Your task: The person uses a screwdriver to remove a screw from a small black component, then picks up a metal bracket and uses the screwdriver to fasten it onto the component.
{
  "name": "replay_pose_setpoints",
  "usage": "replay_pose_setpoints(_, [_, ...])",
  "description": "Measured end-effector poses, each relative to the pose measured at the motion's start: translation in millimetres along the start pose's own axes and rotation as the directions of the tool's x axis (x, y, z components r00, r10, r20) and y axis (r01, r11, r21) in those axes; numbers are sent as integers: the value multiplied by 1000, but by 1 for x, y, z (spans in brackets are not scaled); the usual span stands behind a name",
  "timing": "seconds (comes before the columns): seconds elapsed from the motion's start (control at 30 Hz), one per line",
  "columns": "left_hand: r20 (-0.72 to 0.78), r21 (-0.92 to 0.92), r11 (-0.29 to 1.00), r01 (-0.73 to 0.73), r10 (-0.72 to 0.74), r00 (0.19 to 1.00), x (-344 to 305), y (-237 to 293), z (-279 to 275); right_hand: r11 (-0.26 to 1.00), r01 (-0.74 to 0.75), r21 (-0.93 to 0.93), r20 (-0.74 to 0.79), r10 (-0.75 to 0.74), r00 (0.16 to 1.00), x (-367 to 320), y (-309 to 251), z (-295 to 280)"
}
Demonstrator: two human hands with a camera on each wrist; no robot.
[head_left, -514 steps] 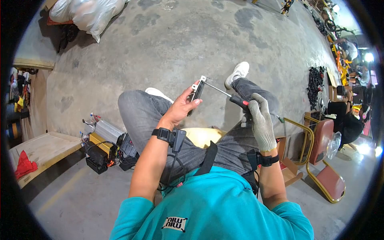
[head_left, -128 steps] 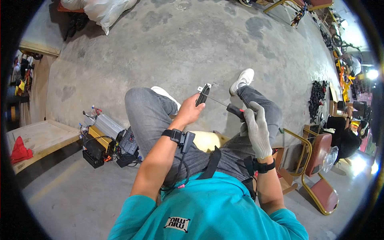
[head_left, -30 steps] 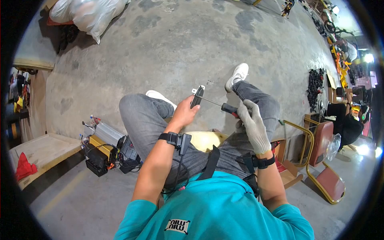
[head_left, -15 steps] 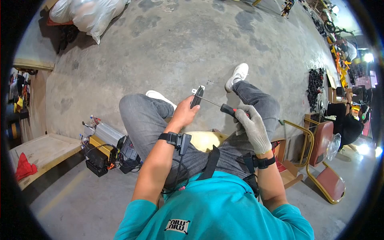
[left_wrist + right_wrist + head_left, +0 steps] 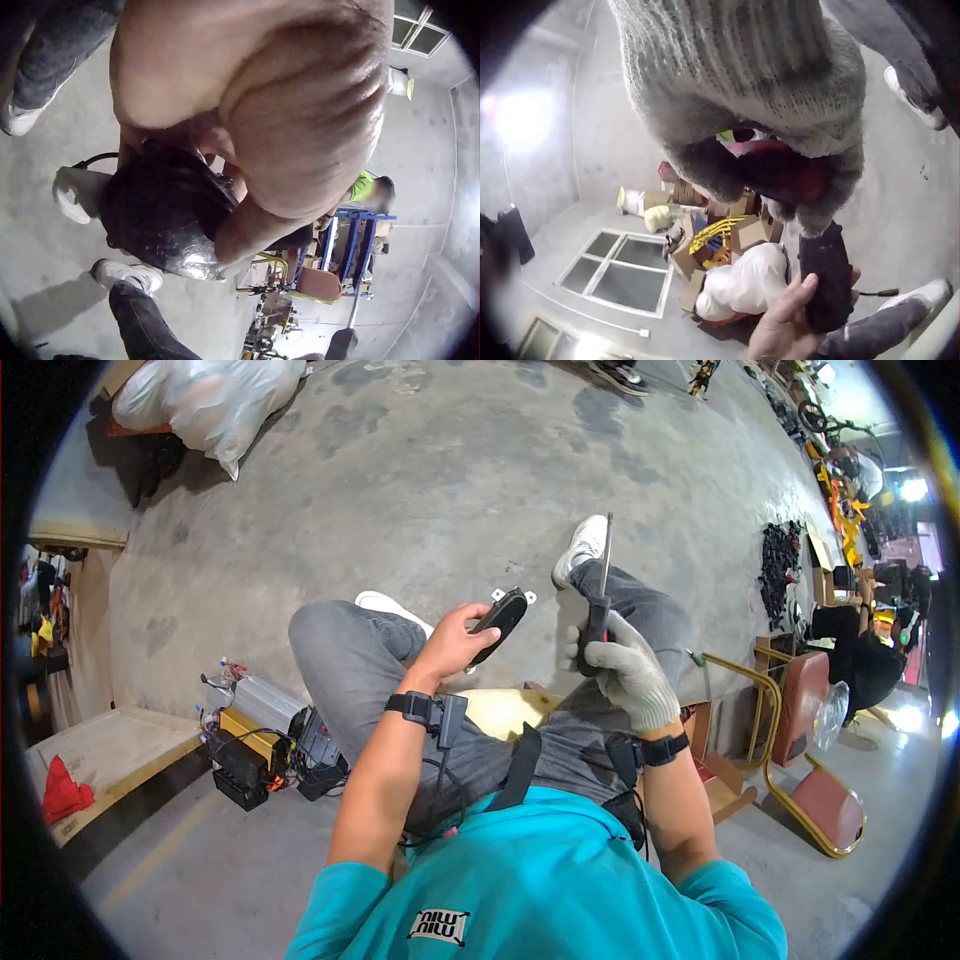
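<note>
The bare left hand (image 5: 450, 650) grips a black oblong part (image 5: 503, 624) with pale metal tabs at its far end. In the left wrist view the part's glossy dark body (image 5: 165, 214) lies under the left hand (image 5: 255, 112). Clear of the part, the gloved right hand (image 5: 632, 670) holds a screwdriver (image 5: 597, 622) by its black and red handle, the shaft pointing away from the body. The right wrist view shows the glove (image 5: 742, 90) curled round the handle (image 5: 787, 171), with the black part (image 5: 826, 281) beyond it.
Electrical units (image 5: 265, 705) with loose wires stand on the floor at left, beside a low wooden platform (image 5: 130, 745) with a red cloth (image 5: 66, 790). A folding chair (image 5: 805, 700) stands at right. White bags (image 5: 215, 405) lie at the far left.
The screwdriver has come away from the part and swung to point forward, where its tip was at the part's far end before. The left hand has turned the part, showing more of its black face.
</note>
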State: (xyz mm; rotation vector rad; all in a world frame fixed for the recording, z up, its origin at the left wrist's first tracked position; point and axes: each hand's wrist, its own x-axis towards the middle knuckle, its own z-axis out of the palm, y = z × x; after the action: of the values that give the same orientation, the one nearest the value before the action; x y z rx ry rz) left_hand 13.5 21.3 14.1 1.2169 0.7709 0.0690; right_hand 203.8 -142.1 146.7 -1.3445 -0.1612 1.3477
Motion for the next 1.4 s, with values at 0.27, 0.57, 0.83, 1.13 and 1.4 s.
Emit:
replay_pose_setpoints(0.27, [190,32,998,52,-57,980,-12,22,2,749,107,-654,-38,-174,984,45,9,7])
replay_pose_setpoints(0.57, [309,-136,987,-88,127,943,10,10,-5,791,117,-601,203,9,979,61,3,10])
replay_pose_setpoints(0.83, [111,-99,991,-93,104,988,-2,-1,0,797,32,-603,113,45,993,32,17,2])
replay_pose_setpoints(1.13, [64,-655,747,-117,209,976,-9,11,-5,1000,3,7,-23,-3,1000,36,40,23])
replay_pose_setpoints(1.4, [-6,-611,786,-96,117,993,-6,8,-1,996,22,82,-84,-15,996,45,69,59])
